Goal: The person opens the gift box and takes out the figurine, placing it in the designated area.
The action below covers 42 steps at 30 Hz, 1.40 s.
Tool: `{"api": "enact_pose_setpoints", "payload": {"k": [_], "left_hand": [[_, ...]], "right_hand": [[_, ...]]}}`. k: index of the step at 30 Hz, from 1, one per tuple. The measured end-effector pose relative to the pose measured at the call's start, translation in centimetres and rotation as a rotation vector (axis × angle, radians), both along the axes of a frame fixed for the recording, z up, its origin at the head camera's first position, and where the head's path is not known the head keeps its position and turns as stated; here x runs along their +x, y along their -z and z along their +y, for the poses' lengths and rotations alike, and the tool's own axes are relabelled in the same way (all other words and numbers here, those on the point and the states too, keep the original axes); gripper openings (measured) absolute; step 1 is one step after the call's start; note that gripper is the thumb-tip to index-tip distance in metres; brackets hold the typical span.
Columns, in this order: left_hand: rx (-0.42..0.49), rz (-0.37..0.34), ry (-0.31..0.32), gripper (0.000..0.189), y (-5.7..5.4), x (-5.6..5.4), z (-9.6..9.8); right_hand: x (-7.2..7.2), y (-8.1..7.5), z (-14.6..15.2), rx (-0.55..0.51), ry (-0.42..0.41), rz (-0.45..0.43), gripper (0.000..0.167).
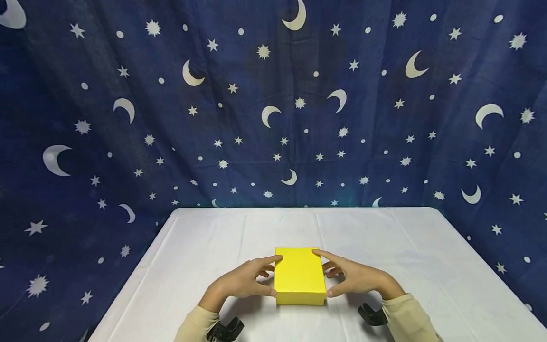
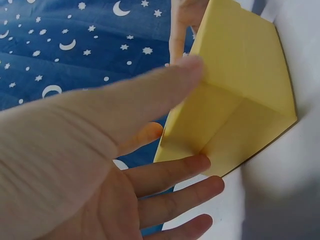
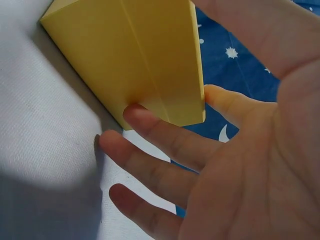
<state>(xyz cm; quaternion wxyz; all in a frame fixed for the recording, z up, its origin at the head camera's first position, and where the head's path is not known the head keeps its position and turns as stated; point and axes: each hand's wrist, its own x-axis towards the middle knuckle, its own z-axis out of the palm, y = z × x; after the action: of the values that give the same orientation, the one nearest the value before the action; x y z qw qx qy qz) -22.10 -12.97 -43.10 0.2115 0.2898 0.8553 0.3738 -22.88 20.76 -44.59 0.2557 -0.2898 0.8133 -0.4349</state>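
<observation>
Left: the left hand [image 1: 241,279], its fingers extended and spread rather than clenched, touches the adjacent side of the yellow box [image 1: 299,270]. Centre: the box rests on the white table [image 1: 205,247], immediately right of that hand, its longer axis apparently running forward between both hands. Right: the right hand [image 1: 359,277], likewise unclenched, touches the opposite side; I judge neither hand nearer.

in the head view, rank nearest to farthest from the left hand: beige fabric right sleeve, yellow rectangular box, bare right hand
1. Yellow rectangular box, at the left hand's right side.
2. Bare right hand, across at the box's right side.
3. Beige fabric right sleeve, farthest to the right.
</observation>
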Motion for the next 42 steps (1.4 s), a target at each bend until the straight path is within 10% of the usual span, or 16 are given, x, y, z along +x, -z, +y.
{"api": "enact_pose_setpoints", "payload": {"k": [42], "left_hand": [[-0.038, -0.019, -0.067, 0.101, 0.10, 0.00, 0.01]], "right_hand": [[0.41, -0.78, -0.55, -0.006, 0.053, -0.011, 0.113]]}}
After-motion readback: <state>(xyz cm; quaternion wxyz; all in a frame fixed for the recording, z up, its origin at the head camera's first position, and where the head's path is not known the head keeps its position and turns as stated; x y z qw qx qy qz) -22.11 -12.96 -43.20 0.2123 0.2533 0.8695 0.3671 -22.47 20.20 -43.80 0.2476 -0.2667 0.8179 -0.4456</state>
